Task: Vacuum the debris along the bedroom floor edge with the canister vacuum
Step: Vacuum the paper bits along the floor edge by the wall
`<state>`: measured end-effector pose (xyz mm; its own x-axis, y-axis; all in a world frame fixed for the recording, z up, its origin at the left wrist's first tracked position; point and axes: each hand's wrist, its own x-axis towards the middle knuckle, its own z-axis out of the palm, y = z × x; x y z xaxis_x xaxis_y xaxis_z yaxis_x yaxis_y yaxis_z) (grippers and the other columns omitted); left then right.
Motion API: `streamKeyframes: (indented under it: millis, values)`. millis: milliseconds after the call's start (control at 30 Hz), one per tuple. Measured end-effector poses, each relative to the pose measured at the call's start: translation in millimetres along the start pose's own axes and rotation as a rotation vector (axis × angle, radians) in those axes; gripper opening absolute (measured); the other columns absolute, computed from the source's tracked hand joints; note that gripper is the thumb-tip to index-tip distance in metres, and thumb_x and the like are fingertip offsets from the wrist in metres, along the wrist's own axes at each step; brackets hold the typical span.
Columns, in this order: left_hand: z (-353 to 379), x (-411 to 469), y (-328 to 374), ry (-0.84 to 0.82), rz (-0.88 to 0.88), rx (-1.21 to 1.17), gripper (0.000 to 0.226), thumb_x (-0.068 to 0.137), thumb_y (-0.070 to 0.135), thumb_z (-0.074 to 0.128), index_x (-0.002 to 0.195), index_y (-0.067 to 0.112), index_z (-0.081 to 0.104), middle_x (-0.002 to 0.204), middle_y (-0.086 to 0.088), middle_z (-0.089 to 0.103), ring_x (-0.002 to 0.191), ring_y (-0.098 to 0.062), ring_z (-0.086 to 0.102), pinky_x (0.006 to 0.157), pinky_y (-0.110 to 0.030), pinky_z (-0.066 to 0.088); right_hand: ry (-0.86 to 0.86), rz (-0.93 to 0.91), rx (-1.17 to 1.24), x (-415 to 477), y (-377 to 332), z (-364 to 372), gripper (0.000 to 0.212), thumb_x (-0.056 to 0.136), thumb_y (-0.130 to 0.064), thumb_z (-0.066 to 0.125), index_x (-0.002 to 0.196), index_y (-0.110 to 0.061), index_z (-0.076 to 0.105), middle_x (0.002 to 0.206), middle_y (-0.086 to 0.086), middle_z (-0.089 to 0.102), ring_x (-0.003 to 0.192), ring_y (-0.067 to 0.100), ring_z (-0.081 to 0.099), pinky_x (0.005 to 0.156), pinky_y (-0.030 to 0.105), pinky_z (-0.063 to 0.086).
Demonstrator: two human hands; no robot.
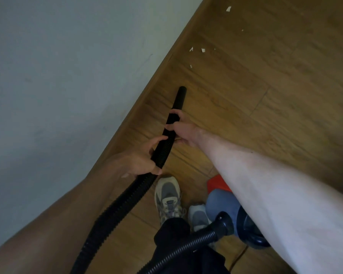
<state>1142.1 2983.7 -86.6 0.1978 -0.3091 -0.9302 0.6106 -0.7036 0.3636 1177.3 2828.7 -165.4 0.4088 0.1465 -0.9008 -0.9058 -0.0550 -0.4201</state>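
1. Hose comes first: it is black and bumpy, and it runs from the bottom of the view up toward the edge of the floor.
2. The left hand has its fingers and thumb wrapped round the bumpy part of the hose.
3. The right hand grips the hose a bit higher up, where the bumpy part turns into a smooth black tube.
4. The open end of the tube points along the floor edge, close to the brown strip at the bottom of the wall. I cannot tell if the end touches the floor.
5. Small white bits of debris lie on the wood floor ahead of the tube, near the wall. They are well apart from the tube's end.
6. The canister vacuum is blue and round. It sits low on the right, partly hidden behind the right arm. The far end of the hose plugs into it.
7. A red piece shows just beside the vacuum. I cannot tell what it is.
8. Two grey and cream shoes stand on the floor between the hose and the vacuum.
9. A dark trouser leg covers the back of the bigger-looking shoe.
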Motion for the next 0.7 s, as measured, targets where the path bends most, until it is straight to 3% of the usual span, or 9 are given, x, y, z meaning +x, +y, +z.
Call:
streamKeyframes:
  millis: [67, 233, 400, 500, 700]
  values:
    - [-5, 0, 0, -0.001, 0.019, 0.013, 0.097, 0.083, 0.000, 0.074, 0.149, 0.049, 0.023, 0.121, 0.002, 0.046, 0.094, -0.007, 0.052, 0.064, -0.022, 0.051, 0.016, -0.007, -0.011, 1, -4, 0, 0.061, 0.096, 0.000, 0.054, 0.146, -0.031, 0.037, 0.121, 0.006, 0.051, 0.088, 0.019, 0.060, 0.052, 0.026, 0.055]
    - [-21, -1, 6, 0.024, 0.051, 0.027, 0.097, 0.082, 0.000, 0.075, 0.148, 0.049, 0.024, 0.114, 0.008, 0.047, 0.093, -0.003, 0.051, 0.063, -0.017, 0.048, 0.039, -0.006, 0.014, 2, -21, 6, 0.059, 0.096, -0.001, 0.053, 0.144, -0.032, 0.038, 0.106, 0.000, 0.054, 0.085, 0.018, 0.062, 0.062, 0.031, 0.057]
    - [-38, -3, 14, 0.054, 0.073, 0.044, 0.099, 0.080, 0.002, 0.077, 0.149, 0.048, 0.023, 0.123, 0.003, 0.045, 0.110, -0.014, 0.048, 0.070, -0.020, 0.049, 0.036, -0.028, 0.007, 6, -43, 9, 0.059, 0.096, 0.000, 0.051, 0.145, -0.031, 0.036, 0.120, 0.006, 0.050, 0.085, 0.018, 0.060, 0.064, 0.031, 0.057]
    - [-44, 0, 21, 0.060, 0.087, 0.038, 0.099, 0.080, 0.002, 0.076, 0.149, 0.049, 0.023, 0.123, 0.002, 0.046, 0.109, -0.013, 0.048, 0.074, -0.020, 0.049, 0.024, -0.030, -0.008, 9, -53, 4, 0.060, 0.097, 0.000, 0.050, 0.146, -0.031, 0.034, 0.120, 0.007, 0.050, 0.084, 0.020, 0.061, 0.066, 0.032, 0.058]
    - [-49, 10, 37, 0.070, 0.116, 0.015, 0.098, 0.081, -0.001, 0.075, 0.149, 0.048, 0.024, 0.107, 0.013, 0.047, 0.092, 0.001, 0.049, 0.065, -0.015, 0.046, 0.028, -0.011, -0.034, 18, -71, -6, 0.060, 0.096, -0.001, 0.050, 0.145, -0.033, 0.034, 0.132, 0.012, 0.049, 0.091, 0.023, 0.061, 0.070, 0.033, 0.058]
